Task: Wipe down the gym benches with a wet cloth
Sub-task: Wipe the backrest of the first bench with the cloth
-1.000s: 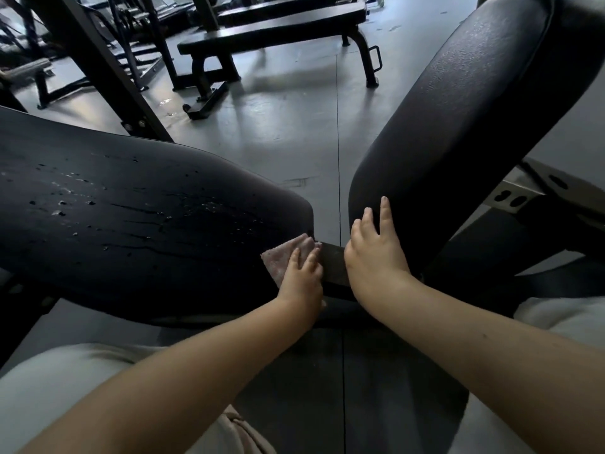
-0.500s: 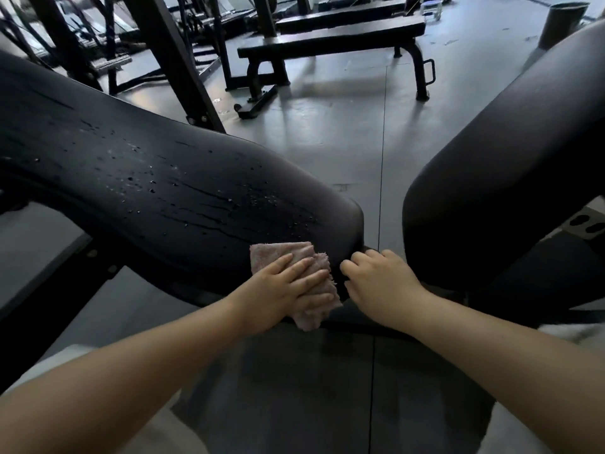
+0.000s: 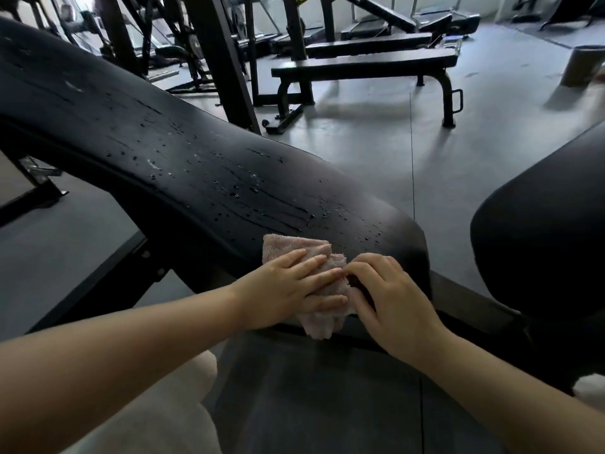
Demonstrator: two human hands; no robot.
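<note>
Head view: cloth (image 3: 314,317) under left hand (image 3: 288,290) grip.

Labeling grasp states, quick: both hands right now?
Left hand: open, fingers flat, pressing the pink cloth on the bench pad.
Right hand: fingers curled, pinching the cloth's edge.

The left hand (image 3: 288,286) covers the middle of the cloth (image 3: 296,249), so its folds there cannot be read. The right hand (image 3: 389,296) hides the cloth's right edge; whether its fingertips pinch the cloth is unclear. The pad (image 3: 170,158) runs off the left edge. The second pad (image 3: 540,231) is cut by the right edge. A bin (image 3: 582,65) at far right is blurred.
</note>
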